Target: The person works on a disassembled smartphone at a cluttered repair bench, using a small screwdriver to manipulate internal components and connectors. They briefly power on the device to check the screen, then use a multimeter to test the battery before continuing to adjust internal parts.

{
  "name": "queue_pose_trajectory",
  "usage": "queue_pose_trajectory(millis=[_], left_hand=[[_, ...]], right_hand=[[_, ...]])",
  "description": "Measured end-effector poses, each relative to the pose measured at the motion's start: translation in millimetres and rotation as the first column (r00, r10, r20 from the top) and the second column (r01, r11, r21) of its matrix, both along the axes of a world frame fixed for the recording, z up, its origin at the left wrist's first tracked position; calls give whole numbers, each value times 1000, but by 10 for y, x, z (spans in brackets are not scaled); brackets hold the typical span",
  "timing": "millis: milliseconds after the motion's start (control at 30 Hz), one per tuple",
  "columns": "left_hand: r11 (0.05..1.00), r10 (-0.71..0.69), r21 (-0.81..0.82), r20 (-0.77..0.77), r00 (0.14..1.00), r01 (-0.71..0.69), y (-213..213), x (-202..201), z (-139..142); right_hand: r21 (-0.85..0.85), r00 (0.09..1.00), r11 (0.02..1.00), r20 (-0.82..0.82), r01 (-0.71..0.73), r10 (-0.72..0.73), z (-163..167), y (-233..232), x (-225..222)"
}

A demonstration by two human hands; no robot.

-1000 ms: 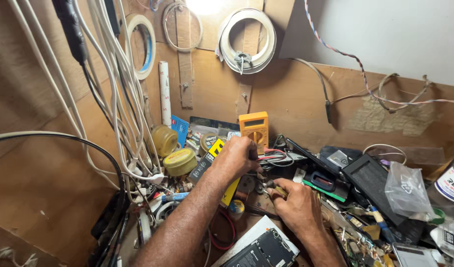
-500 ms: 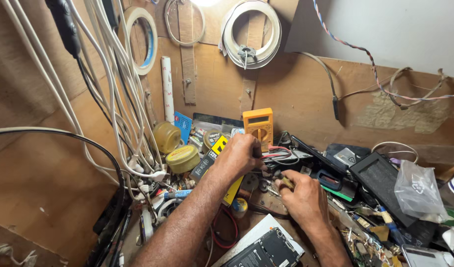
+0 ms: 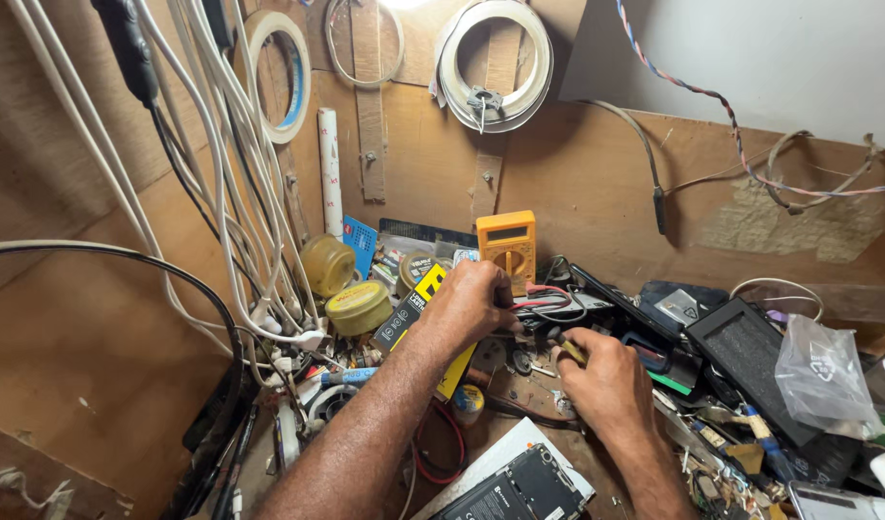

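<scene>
White cables (image 3: 221, 193) hang down the wooden wall at the far left, above two yellowish jars (image 3: 346, 289) on the cluttered surface (image 3: 529, 395). Just right of the jars, the left hand (image 3: 471, 303) is curled closed over the red and black probe leads (image 3: 548, 303), in front of the yellow multimeter (image 3: 507, 246) leaning on the wall. Beside it, the right hand (image 3: 601, 376) pinches a thin yellow-tipped probe (image 3: 570, 349), fingers closed around it. An opened phone (image 3: 520, 486) lies below the hands. Further right sit a black case (image 3: 751, 356) and a clear plastic bag (image 3: 823, 371).
</scene>
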State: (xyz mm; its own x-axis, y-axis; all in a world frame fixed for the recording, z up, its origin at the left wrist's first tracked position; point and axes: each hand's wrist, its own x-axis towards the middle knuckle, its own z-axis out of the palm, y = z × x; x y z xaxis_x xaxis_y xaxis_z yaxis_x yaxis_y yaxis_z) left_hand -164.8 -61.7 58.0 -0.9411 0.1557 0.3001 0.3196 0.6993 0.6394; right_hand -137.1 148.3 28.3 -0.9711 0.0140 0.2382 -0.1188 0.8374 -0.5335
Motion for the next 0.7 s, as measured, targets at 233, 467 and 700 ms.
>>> queue_pose_trajectory(millis=[233, 467, 700], left_hand=[[1000, 0, 8, -1, 1000, 0, 1, -23, -21], [1000, 11, 16, 4, 1000, -11, 2, -7, -17], [1000, -11, 29, -7, 1000, 12, 10, -12, -26]], right_hand=[[44, 982, 992, 153, -115, 107, 151, -163, 137], [47, 989, 991, 78, -128, 124, 75, -3, 25], [13, 972, 1000, 232, 22, -24, -130, 471, -217]])
